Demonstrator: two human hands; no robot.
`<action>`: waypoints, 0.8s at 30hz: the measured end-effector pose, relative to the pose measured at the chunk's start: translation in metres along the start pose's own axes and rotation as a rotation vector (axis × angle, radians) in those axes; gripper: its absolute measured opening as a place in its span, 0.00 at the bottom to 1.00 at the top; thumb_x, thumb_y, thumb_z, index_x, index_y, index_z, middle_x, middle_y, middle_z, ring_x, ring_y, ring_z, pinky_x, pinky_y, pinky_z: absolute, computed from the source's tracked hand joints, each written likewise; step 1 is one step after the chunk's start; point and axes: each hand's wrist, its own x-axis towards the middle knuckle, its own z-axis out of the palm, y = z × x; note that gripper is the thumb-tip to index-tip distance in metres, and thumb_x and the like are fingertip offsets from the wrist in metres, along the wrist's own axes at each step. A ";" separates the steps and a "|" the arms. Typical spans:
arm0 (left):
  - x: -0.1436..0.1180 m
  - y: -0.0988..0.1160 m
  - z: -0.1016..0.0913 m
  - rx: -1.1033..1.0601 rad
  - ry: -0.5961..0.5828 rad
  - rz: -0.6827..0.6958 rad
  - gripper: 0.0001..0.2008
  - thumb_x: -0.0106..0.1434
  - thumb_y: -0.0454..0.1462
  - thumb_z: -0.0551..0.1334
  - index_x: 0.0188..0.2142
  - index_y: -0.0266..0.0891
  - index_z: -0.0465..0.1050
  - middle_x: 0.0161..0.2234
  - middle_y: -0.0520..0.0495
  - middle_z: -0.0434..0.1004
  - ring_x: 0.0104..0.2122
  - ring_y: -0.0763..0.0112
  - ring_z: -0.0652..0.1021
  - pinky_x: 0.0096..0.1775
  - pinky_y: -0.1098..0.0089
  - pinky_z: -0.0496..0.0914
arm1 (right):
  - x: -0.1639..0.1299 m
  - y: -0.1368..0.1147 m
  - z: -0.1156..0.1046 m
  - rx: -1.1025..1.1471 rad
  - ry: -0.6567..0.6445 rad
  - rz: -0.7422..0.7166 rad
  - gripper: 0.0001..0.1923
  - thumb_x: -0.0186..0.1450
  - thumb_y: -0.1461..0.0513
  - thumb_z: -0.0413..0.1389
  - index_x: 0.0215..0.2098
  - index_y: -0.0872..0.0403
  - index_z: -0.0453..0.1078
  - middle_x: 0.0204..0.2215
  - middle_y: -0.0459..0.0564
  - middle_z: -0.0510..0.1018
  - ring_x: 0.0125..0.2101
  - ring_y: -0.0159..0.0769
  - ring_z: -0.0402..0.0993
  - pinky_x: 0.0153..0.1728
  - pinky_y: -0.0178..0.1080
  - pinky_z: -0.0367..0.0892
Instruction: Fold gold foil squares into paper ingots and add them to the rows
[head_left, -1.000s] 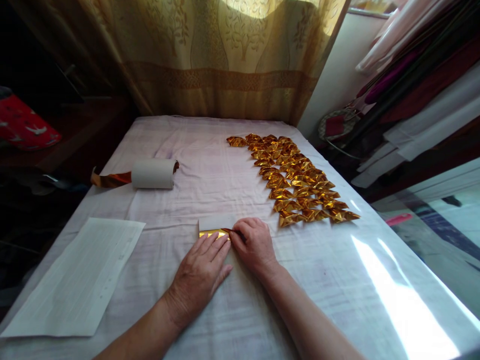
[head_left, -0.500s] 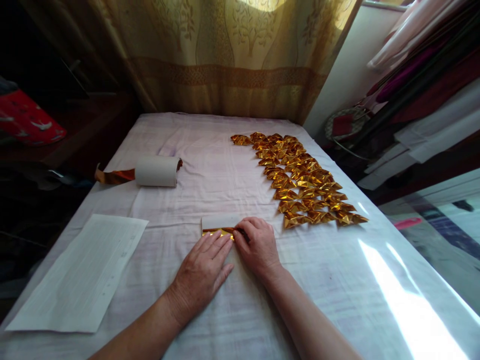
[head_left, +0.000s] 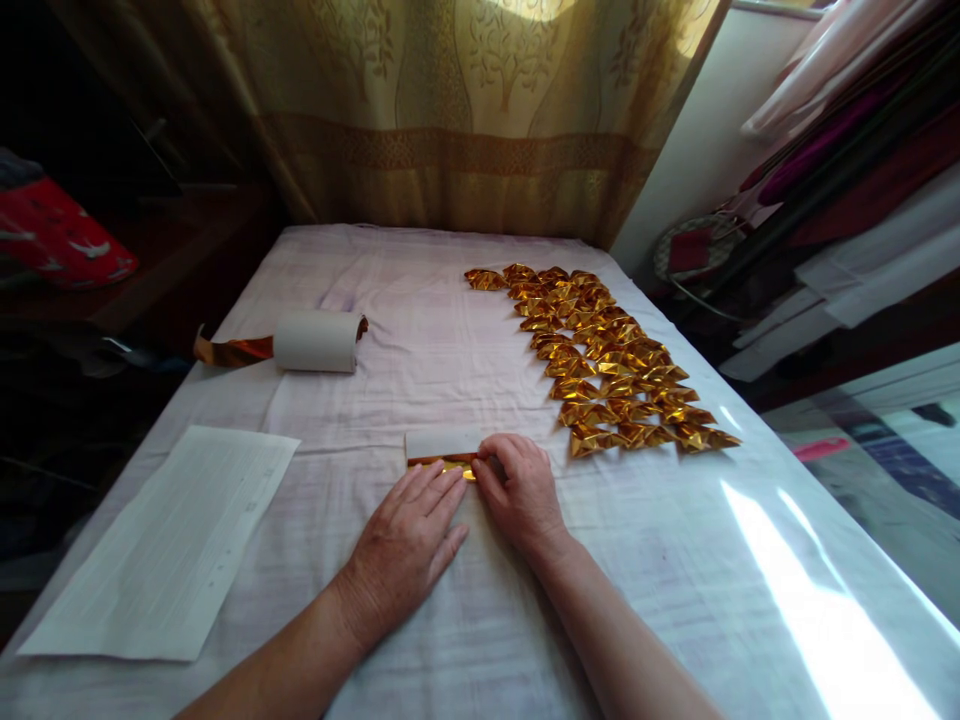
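The left hand (head_left: 405,545) lies flat, fingers spread, pressing the near edge of a small gold foil sheet (head_left: 442,452) while the right hand (head_left: 521,492) pinches its right end, the sheet lying on the cloth-covered table (head_left: 420,350) just left of the folded gold pieces (head_left: 607,360) and nearer than the paper roll (head_left: 315,341).

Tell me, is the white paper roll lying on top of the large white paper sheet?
No, the white paper roll lies on the cloth farther back, apart from the large white paper sheet.
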 end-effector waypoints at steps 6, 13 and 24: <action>0.000 0.000 0.001 -0.018 -0.007 -0.013 0.21 0.71 0.40 0.53 0.60 0.37 0.67 0.58 0.42 0.73 0.59 0.60 0.71 0.61 0.56 0.64 | 0.000 -0.002 -0.001 -0.047 -0.015 -0.027 0.04 0.66 0.63 0.57 0.34 0.50 0.73 0.38 0.48 0.78 0.41 0.40 0.71 0.43 0.42 0.58; 0.000 0.001 0.001 -0.035 0.001 -0.028 0.21 0.70 0.39 0.55 0.60 0.35 0.67 0.57 0.41 0.74 0.58 0.59 0.72 0.61 0.56 0.64 | -0.001 -0.009 -0.005 -0.108 -0.061 -0.021 0.03 0.64 0.60 0.58 0.36 0.51 0.72 0.41 0.50 0.77 0.43 0.41 0.70 0.45 0.44 0.58; -0.002 -0.003 0.002 -0.059 -0.016 -0.021 0.20 0.70 0.40 0.55 0.60 0.38 0.67 0.59 0.42 0.72 0.60 0.60 0.70 0.61 0.56 0.65 | -0.006 0.000 -0.010 -0.110 -0.115 -0.055 0.10 0.67 0.66 0.53 0.43 0.50 0.73 0.47 0.50 0.76 0.47 0.40 0.70 0.48 0.44 0.59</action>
